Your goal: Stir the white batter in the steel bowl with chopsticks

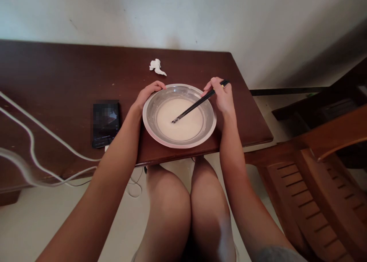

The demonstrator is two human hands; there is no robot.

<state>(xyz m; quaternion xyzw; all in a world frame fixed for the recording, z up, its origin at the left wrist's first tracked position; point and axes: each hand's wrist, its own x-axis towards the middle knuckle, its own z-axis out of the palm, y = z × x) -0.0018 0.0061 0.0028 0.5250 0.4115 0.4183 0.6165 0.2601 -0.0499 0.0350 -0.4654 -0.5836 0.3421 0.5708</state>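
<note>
A round metal bowl [183, 144] sits at the front edge of the table with a pale, creamy liquid [169, 111] in it. Against the bowl's left side, my left hand [149, 93] is curled over the rim, its fingertips at the far left edge. On the other side, my right hand [223, 96] grips a pair of black chopsticks [197, 103] near their upper ends. The chopsticks slant down to the left, and their tips touch the liquid near the middle of the bowl. Whitish liquid clings to the tips.
Behind the bowl, a crumpled white tissue [157, 67] lies on the dark wooden table [51, 78]. A phone [106, 123] rests left of my left forearm, near white cables [31, 139]. A slatted wooden chair [301, 189] stands at right, and a wall [172, 17] rises behind the table.
</note>
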